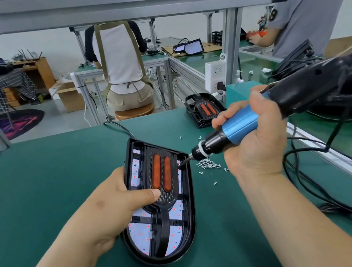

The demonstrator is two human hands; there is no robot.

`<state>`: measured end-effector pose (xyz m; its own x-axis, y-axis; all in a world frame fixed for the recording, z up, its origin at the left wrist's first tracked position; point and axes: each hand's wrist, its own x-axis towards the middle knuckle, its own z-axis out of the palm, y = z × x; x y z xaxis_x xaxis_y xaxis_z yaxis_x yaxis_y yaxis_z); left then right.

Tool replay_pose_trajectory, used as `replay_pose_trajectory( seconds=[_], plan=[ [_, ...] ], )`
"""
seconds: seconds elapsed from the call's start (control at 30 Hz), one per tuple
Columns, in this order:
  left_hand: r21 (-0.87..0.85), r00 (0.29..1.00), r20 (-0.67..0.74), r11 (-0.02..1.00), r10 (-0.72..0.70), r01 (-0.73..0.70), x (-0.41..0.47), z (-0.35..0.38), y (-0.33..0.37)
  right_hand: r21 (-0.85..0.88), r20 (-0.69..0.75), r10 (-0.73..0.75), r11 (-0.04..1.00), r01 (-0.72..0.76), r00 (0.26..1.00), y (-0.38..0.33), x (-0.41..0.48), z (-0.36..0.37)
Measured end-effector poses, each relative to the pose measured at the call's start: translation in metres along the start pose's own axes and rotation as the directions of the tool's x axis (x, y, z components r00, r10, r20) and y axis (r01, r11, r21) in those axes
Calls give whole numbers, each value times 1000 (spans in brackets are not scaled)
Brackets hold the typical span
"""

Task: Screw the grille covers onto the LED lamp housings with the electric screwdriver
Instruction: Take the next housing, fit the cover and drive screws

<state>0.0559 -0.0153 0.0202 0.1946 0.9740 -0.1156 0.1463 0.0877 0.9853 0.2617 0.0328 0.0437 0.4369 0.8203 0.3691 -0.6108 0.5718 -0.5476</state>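
At frame centre on the green mat, the black D-shaped plastic lamp housing (pixel 159 206), seemingly light, rigid and prone to slide, is gripped at its rim by the left hand (pixel 121 201), thumb pinning the black honeycomb grille cover (pixel 162 180), while the right hand (pixel 253 136) grasps the blue-and-black electric screwdriver (pixel 235 130).

2 bare forearms reach in from the bottom edge, angled toward each other. The left hand (pixel 120 199) grips the left edge of the LED lamp housing (pixel 190 201), its thumb laid flat across onto the grille cover (pixel 168 197); its other 4 fingers are hidden. The right hand (pixel 254 143) is held higher, wrist bent, fingers and thumb wrapped round the blue barrel of the electric screwdriver (pixel 239 125), which slants down to the left.
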Motion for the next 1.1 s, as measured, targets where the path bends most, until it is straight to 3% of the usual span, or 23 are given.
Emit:
replay_pose_trajectory(
  seconds=[0.1, 0.2, 1.1],
  plan=[
    [-67, 984, 5, 981, -180, 180, 4, -1, -4, -88, -25, 22, 996, -24, 999, 13, -4, 2],
    [-107, 968, -2, 962, -252, 251, 6, -1, -4, -97, -53, 63, 993, -68, 997, 19, 0, 1],
    [-163, 956, -9, 944, -293, 288, 6, -1, -3, -75, -140, 72, 994, -83, 988, 22, 7, -8]
  ],
)
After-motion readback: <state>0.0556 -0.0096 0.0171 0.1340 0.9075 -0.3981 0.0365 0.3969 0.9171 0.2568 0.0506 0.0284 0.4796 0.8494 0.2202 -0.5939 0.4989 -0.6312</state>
